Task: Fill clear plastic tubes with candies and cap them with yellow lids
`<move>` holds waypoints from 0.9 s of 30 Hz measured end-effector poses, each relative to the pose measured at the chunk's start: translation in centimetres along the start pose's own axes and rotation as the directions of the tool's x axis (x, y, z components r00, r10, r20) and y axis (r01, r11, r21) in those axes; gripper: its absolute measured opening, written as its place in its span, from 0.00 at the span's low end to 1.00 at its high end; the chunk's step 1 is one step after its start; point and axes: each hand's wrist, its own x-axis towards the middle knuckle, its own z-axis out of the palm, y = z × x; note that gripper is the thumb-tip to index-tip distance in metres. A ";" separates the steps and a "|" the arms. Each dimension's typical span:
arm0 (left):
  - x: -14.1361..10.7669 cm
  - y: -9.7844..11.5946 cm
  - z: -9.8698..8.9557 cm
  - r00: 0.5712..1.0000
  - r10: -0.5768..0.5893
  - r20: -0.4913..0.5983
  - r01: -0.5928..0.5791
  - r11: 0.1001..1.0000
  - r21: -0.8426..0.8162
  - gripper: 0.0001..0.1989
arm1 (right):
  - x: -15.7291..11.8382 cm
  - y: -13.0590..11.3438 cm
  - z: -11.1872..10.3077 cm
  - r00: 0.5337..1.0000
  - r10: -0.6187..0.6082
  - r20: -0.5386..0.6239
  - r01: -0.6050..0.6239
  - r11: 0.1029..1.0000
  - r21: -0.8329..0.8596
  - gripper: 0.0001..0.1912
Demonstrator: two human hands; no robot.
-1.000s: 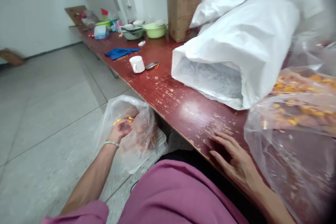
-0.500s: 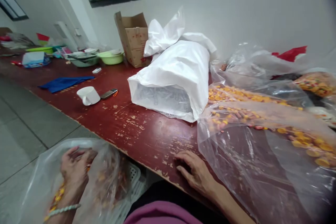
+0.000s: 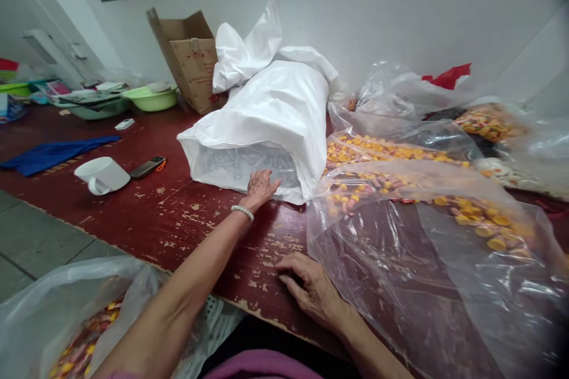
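A large white sack [image 3: 284,100] lies on its side on the table, its mouth facing me. Clear, thin-outlined pieces [image 3: 240,163] show inside it; their kind is hard to make out. My left hand [image 3: 261,188] is at the sack's mouth with fingers spread, holding nothing visible. A beaded bracelet circles that wrist. My right hand [image 3: 313,290] rests on the table near the front edge, fingers loosely bent and thumb apart, with nothing in it. Down at the lower left, an open plastic bag [image 3: 57,290] contains many small red and yellow pieces [image 3: 89,334].
Clear plastic sheeting [image 3: 382,260] with yellow and pink pieces [image 3: 377,148] covers the right side. On the red table [image 3: 191,225] stand a white mug [image 3: 106,174], a phone [image 3: 147,167], a blue cloth [image 3: 53,154], a green basin [image 3: 153,99] and a cardboard box [image 3: 193,68].
My left hand has left the plastic bag at the lower left, where strung yellow and red pieces hung by it, and reached the sack's mouth. My view has turned right. The right hand stays on the table.
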 end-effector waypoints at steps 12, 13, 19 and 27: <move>-5.1 -0.3 -1.3 0.990 0.054 0.132 -0.034 0.988 -0.149 0.15 | 0.3 0.3 0.1 0.984 0.098 -0.149 -0.088 0.993 0.075 0.19; -7.1 -0.1 -1.4 0.991 0.079 0.105 -0.060 0.983 -0.175 0.14 | 0.4 0.4 0.2 0.970 0.158 -0.183 -0.135 0.982 0.131 0.22; -17.0 2.1 -0.3 0.973 0.197 0.122 -0.158 0.950 -0.269 0.09 | 0.3 -0.6 0.8 0.922 0.259 -0.287 -0.211 0.959 0.189 0.21; -18.9 2.7 -1.9 0.936 0.253 0.244 -0.181 0.943 -0.281 0.11 | -1.5 -2.7 1.6 0.899 0.267 -0.347 -0.241 0.963 0.118 0.22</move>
